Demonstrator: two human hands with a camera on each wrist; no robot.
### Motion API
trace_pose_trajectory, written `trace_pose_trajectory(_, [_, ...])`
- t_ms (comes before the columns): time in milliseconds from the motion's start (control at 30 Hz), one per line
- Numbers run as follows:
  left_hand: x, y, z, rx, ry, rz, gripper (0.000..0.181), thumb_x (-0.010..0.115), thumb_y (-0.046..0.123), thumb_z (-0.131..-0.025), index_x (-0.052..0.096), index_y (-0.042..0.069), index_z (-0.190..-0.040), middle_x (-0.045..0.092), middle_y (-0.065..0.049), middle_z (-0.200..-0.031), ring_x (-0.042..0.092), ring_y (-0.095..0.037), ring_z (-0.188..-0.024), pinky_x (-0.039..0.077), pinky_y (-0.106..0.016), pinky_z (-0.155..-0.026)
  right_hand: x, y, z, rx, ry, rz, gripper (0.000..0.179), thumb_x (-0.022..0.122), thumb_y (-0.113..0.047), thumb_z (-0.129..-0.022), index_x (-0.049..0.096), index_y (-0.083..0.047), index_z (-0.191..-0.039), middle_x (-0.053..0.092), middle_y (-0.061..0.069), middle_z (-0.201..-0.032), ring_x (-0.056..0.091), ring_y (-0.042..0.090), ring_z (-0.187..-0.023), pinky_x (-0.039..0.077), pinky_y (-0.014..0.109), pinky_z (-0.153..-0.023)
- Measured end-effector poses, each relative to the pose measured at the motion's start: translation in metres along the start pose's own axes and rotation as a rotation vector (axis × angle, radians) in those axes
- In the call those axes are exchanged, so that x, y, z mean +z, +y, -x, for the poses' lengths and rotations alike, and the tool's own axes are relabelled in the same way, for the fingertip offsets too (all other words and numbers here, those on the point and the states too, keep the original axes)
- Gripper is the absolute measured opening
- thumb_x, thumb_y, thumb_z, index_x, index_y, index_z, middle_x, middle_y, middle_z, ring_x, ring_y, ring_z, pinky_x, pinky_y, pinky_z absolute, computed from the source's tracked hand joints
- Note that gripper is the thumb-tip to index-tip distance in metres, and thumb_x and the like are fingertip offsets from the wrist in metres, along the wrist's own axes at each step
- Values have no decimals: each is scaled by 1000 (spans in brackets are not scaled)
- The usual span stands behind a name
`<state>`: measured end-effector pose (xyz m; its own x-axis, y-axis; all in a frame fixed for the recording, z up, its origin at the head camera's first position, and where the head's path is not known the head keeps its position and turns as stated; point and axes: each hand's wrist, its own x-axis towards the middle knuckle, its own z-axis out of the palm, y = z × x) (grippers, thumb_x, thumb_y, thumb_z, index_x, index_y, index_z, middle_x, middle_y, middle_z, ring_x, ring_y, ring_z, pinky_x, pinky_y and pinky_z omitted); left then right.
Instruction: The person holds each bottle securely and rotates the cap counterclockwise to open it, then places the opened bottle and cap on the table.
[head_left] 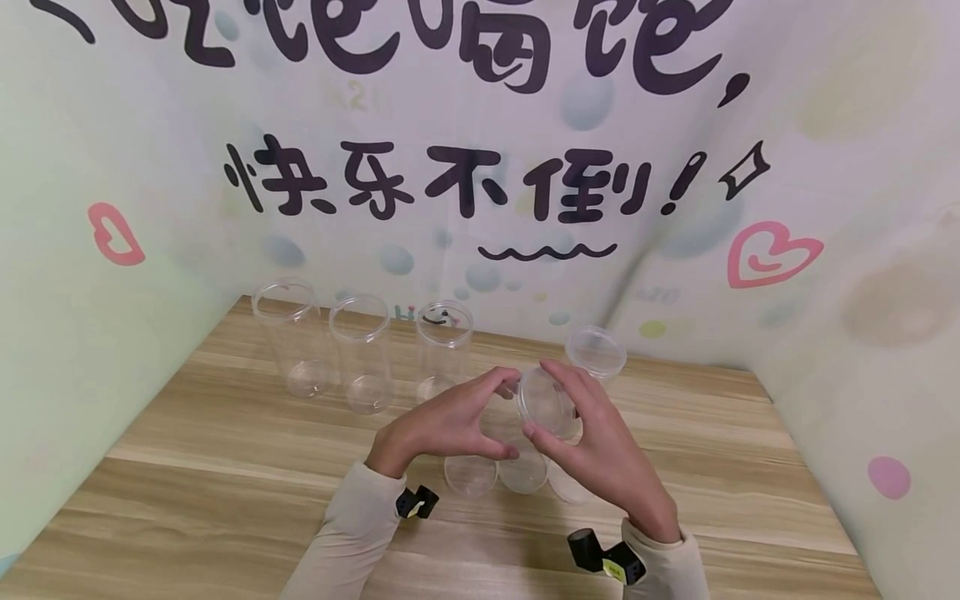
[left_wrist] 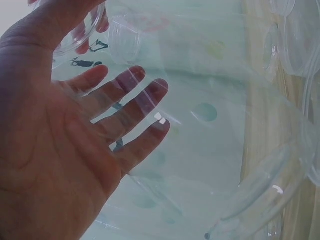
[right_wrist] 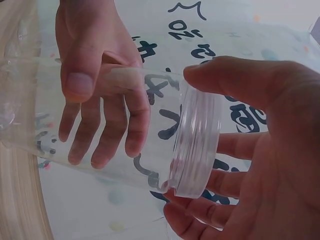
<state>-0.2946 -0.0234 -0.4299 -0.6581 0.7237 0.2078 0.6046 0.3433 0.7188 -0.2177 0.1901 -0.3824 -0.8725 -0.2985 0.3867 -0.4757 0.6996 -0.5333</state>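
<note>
While the left hand (head_left: pixel 448 417) spreads at the head view's six o'clock, contact unclear, a clear jar (right_wrist: pixel 164 150) tilts at five
Its lid (head_left: pixel 546 404) is gripped by the right hand (head_left: pixel 603 446); probably light, slippery, easily dented: hold by the stiffer lid, cradle the jar lightly

Right hand (right_wrist: pixel 277 130) grips a clear jar's (right_wrist: pixel 164 120) ridged lid (right_wrist: pixel 199 142); left hand (right_wrist: pixel 100 82) seemingly has 4 fingers (right_wrist: pixel 112 131) behind the jar.
</note>
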Motion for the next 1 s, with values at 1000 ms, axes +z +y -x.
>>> trace_pose_trajectory(1000, [0,-1,0,25,3,22,83,85,31,-77,39,17,-145,55,3,-136,52,-10,-127,44,-38,-107,-3,2,1,-71,-47,-67,75,76,-8,-83,41,-17,-149,44,4,-147,43,26,-135,47,55,-98])
